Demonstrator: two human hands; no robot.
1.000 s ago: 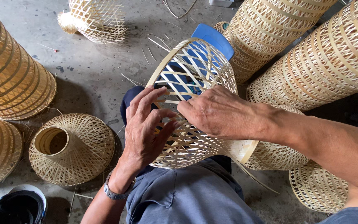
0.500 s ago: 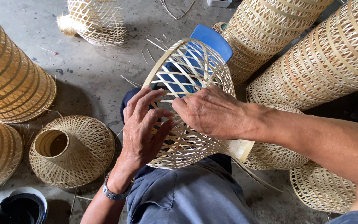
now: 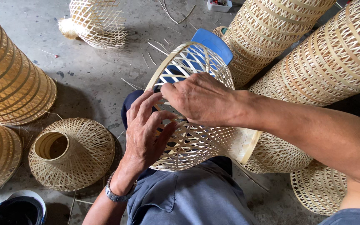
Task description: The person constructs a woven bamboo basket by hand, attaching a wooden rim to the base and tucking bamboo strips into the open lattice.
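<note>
While the left hand [image 3: 148, 135] cradles its underside, right hand [image 3: 198, 98] fingers [image 3: 167, 89] pinch a strip on the basket [image 3: 196, 141], seemingly light, springy, crushable, best gripped at the rim.

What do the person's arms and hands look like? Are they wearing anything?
Both hands are bare, with no gloves or rings in view. The left hand has a silver metal wristwatch on its wrist. The right hand has nothing on its wrist, and the forearm is bare. A bit of grey-blue sleeve shows near the right upper arm.
</note>
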